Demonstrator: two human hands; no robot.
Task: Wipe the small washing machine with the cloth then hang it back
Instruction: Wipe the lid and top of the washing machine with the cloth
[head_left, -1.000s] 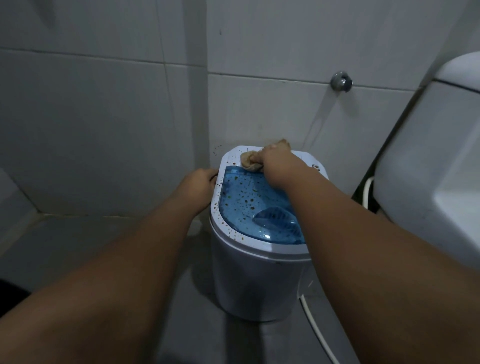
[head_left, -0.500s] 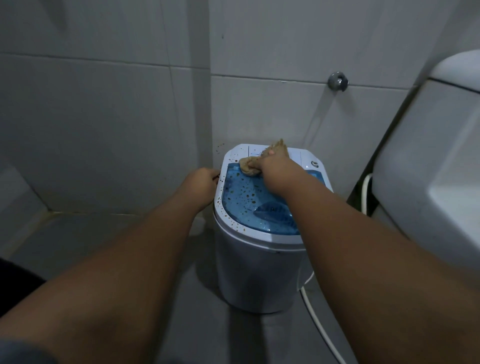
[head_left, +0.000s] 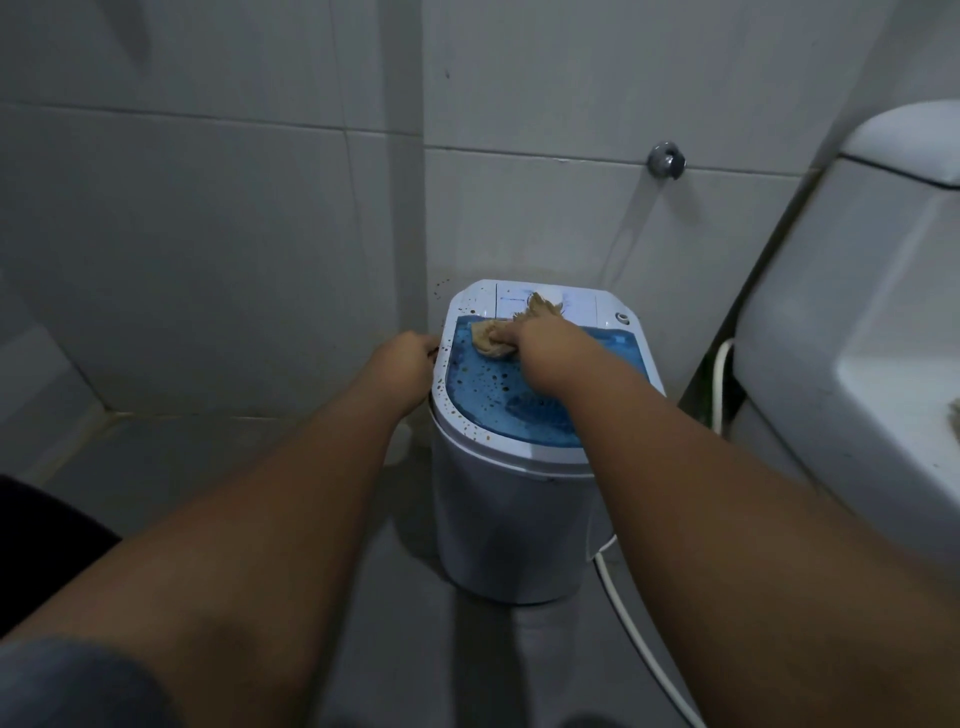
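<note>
A small white washing machine (head_left: 509, 519) stands on the floor against the tiled wall. Its blue see-through lid (head_left: 488, 389) is speckled with brown spots. My right hand (head_left: 545, 348) presses a crumpled tan cloth (head_left: 491, 340) onto the far left part of the lid, with a bit of the cloth sticking out beyond the knuckles. My left hand (head_left: 408, 364) grips the machine's left rim, fingers curled around the edge.
A white toilet and its cistern (head_left: 852, 312) stand close on the right. A white hose (head_left: 639, 639) runs along the floor from the machine's right side. A metal wall fitting (head_left: 666, 160) sits above the machine. Grey tiled wall and floor surround it.
My right hand has slid the cloth from the white back panel toward me onto the blue lid. The left hand keeps its hold on the rim. The view has shifted slightly.
</note>
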